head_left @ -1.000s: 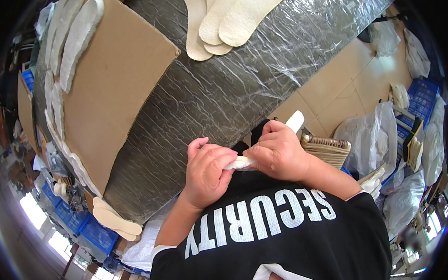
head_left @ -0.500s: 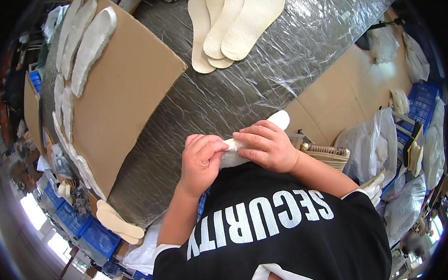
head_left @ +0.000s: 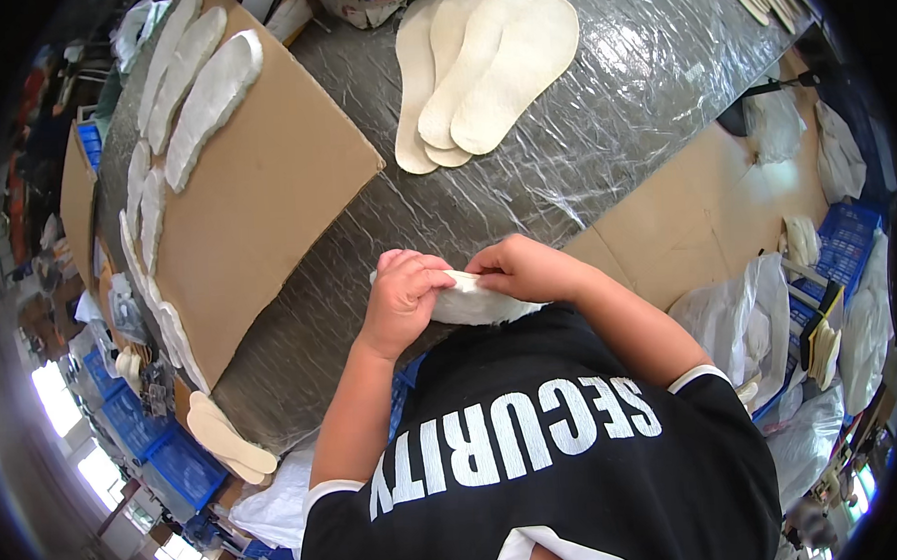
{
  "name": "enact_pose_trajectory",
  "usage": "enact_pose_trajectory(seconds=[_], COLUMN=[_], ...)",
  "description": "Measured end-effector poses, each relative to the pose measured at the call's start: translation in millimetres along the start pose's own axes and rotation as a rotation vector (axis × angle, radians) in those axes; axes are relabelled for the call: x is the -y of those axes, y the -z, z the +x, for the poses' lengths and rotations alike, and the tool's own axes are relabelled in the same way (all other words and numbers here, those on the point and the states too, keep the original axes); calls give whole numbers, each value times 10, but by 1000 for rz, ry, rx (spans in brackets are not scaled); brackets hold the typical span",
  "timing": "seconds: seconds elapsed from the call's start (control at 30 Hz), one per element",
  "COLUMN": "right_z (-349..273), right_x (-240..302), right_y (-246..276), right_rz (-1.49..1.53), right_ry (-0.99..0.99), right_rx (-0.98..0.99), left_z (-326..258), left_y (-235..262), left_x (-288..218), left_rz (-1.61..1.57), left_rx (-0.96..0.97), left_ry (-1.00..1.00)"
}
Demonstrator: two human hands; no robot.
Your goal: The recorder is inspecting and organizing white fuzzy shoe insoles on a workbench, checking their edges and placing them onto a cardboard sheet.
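Close to my chest, at the table's near edge, I hold a white fluffy insole [head_left: 485, 303] between both hands. My left hand [head_left: 401, 300] pinches its upper edge, with fingers and thumb pressed together. Beside it, my right hand [head_left: 528, 266] pinches the same edge a little to the right. The insole's furry side hangs below my fingers, and part of its left end is hidden behind my left hand. Farther out on the table lie several flat cream insoles [head_left: 515, 72], fanned so that they overlap.
A cardboard sheet [head_left: 264, 178] lies at left, with white fluffy insoles [head_left: 216, 105] along its outer side. Two cream insoles [head_left: 225, 438] rest at the near left corner. Plastic wrap covers the table [head_left: 367, 244]. Blue crates [head_left: 847, 238] and clear bags [head_left: 735, 317] stand at right.
My right hand has shifted its hold, from lying over the insole to a fingertip pinch on its edge. More of the white furry side now shows below my hands.
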State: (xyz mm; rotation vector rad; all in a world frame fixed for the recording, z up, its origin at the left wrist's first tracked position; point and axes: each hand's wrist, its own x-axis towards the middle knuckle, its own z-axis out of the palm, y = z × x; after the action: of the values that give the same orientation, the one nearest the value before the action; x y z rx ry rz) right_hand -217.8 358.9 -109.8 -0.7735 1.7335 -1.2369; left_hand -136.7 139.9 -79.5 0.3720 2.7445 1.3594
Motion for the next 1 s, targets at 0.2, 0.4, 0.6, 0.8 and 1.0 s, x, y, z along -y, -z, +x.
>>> enact_pose_trajectory(seconds=[0.2, 0.4, 0.6, 0.8, 1.0], right_z=[62, 89, 236, 410, 423], right_x=[75, -93, -69, -36, -27], right_y=[58, 18, 127, 205, 69], right_rz=[-29, 62, 78, 2, -68], right_ry=[-36, -37, -109, -202, -263], right_rx=[-27, -87, 48, 203, 108], left_z=[13, 262, 195, 121, 43], left_y=[-122, -32, -60, -100, -118], left_x=[78, -342, -127, 20, 50], left_rz=[-42, 178, 336, 328, 338], left_rx=[-97, -122, -4, -52, -81], left_ry=[66, 91, -70, -212, -321])
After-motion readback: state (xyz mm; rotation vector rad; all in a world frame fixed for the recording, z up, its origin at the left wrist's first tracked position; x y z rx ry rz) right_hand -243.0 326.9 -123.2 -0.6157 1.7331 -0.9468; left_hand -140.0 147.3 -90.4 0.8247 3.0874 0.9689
